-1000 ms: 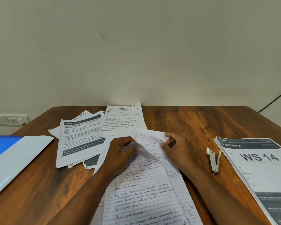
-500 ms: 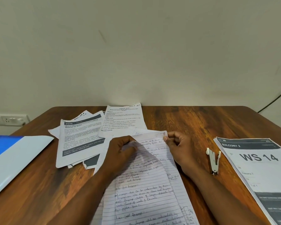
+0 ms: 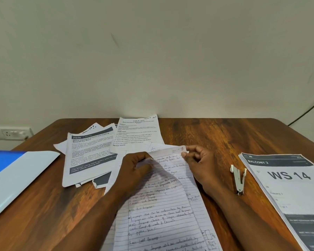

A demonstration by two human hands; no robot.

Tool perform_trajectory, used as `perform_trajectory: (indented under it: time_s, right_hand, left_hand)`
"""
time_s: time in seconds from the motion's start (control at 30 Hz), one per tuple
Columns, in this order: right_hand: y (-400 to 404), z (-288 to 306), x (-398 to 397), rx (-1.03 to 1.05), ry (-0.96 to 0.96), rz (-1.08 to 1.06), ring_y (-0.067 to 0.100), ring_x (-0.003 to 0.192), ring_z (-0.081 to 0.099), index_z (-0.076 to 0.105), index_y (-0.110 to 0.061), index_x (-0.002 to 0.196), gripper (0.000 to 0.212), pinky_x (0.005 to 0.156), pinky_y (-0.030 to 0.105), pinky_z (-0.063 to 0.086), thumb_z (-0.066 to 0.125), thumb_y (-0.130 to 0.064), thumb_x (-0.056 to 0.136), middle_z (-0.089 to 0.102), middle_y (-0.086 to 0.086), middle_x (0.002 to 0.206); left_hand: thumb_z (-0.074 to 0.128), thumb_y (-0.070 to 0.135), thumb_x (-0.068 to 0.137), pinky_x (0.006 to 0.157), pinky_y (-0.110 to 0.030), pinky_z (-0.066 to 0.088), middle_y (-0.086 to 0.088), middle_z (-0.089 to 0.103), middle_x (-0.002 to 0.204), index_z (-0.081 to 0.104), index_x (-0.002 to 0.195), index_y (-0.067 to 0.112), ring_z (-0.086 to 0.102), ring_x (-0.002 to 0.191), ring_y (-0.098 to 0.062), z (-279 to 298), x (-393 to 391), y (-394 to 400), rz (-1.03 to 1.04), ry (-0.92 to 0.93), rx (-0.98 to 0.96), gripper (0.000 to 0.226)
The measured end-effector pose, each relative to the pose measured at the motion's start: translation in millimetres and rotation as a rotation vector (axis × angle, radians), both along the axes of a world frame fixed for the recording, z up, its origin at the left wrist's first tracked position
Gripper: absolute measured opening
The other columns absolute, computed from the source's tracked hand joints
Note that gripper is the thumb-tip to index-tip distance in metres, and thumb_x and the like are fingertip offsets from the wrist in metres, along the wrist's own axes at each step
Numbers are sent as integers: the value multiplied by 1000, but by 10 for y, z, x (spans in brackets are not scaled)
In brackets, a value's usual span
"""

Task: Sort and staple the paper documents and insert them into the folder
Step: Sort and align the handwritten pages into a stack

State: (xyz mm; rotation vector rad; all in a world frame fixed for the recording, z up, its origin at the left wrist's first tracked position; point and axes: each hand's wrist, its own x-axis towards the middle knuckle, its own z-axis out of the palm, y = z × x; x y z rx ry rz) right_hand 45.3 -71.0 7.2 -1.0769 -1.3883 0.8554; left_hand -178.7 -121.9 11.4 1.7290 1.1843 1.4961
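- Left hand [image 3: 136, 169] rests on the handwritten lined sheets [image 3: 163, 205] mid-table, fingers curled round the upper-left part of the top page; prob. pinning the pile so it doesn't slide while pages get checked
- Right hand [image 3: 201, 163] pinches the top-right corner of that page, thumb & forefinger together on the paper, other fingers loosely curled; the corner carries a circled page no., so the grip looks meant for reading/ordering pages
- Top edge lifted a bit off the sheet beneath; judge this as the sorting step, stapling not yet done
- Stapler [image 3: 238, 179] lies just right of the right hand, untouched, near enough to grab once edges are squared
- Printed pages [image 3: 88, 154] fan loosely at the upper left, overlapping, w/ an instruction sheet [image 3: 137, 132] behind them; seem set aside, unsorted
- "WS 14" stack [image 3: 288, 187] sits squared at the far right, apart from the loose ones; can't tell if stapled
- Blue-and-white folder [image 3: 16, 176] at the left edge of the table [image 3: 216, 134], well apart from the hands; looks shut, nothing visibly inserted yet
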Motion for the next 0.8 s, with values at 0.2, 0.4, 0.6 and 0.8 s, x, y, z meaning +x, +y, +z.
perform_trajectory:
  time_s: [0.2,0.4,0.6,0.8]
  right_hand:
    - [-57,29,-21,94,-37,49,8,80,76,81,-17,93,5,69,23,61,81,-15,88,80,-8,86]
    - [-126,64,-35,174,-121,166,14,73,73,83,-15,91,15,64,23,57,81,-29,85,80,-6,83]
    - [-146,76,-13,177,-119,257,9,68,70,83,-11,92,18,61,18,52,82,-26,83,81,-5,85]
    - [-122,40,-7,153,-102,253,18,71,72,83,-14,95,13,63,35,59,81,-21,85,81,-5,90]
  left_hand:
    - [62,-1,99,64,-37,49,-17,69,70,74,82,5,59,62,-36,-8,33,-18,-18,-10,-11,22]
    - [70,5,91,77,-43,57,9,77,88,79,92,27,73,85,-18,-51,76,26,117,136,192,24]
    - [78,9,87,86,-41,43,16,65,105,80,101,35,59,103,-14,-49,72,61,330,450,313,30]
    - [79,14,89,81,-24,30,11,63,100,81,106,29,52,98,-15,-43,137,11,413,542,306,23]
